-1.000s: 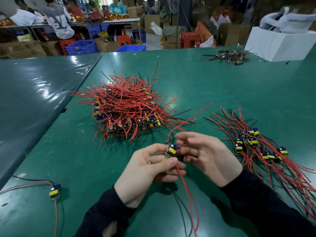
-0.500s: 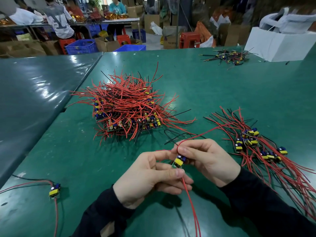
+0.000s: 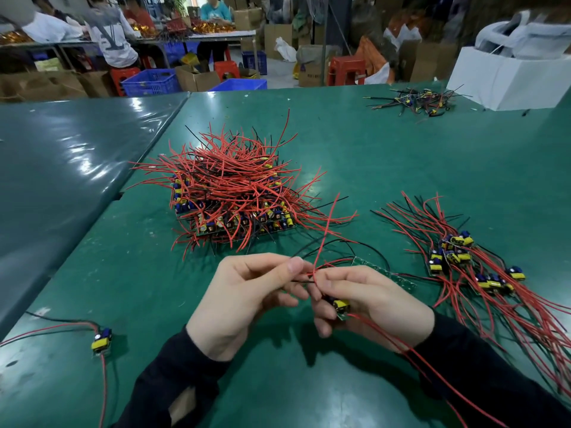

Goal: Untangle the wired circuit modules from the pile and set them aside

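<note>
Head view of a green table [image 3: 386, 156], described from left to right. At the near left edge lies a single module [image 3: 101, 340] with a yellow and a blue part, its red and black leads trailing left and toward the near edge. Farther back, left of centre, sits the pile [image 3: 231, 193]: a dense tangle of red and black wires over stacked circuit boards. In the near centre, the left hand [image 3: 244, 301] has its thumb and forefinger closed in a pinch on a thin black wire [image 3: 301, 281], the other fingers curled beneath. Just beside it, the right hand [image 3: 374, 307] is curled around a held module [image 3: 340, 305], gripping it between thumb and fingers; red leads rise from the grip toward the pile, and another red lead runs to the near right. A bare green board strip [image 3: 386, 274] lies just behind the right hand. To the right, the set-aside modules [image 3: 463, 257] lie in a loose row with wires fanned out. At the far right are a small bundle [image 3: 417, 101] of wired parts and a white box [image 3: 506, 78].
</note>
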